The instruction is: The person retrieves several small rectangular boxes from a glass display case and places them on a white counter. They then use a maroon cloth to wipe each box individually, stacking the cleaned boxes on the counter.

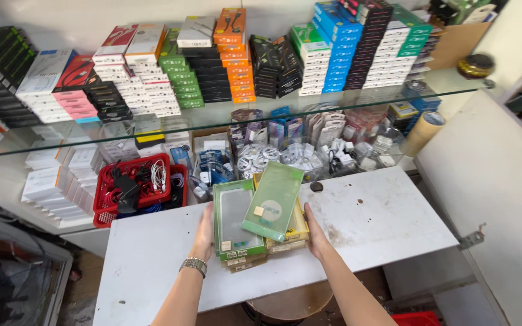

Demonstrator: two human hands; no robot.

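A pile of flat green and yellow packages (237,226) lies on the white worktop (388,220). One green package (273,200) rests tilted across the top of the pile. My left hand (203,236), with a metal watch at the wrist, presses against the left side of the pile. On the pile's right side, my right hand (316,235) presses inward. Both hands grip the pile between them.
A red basket (105,199) of cables stands left of the pile. Bags of white cables and chargers (291,156) fill the space behind it. A glass shelf (225,111) above carries several stacks of coloured boxes. A tape roll (423,133) leans at right.
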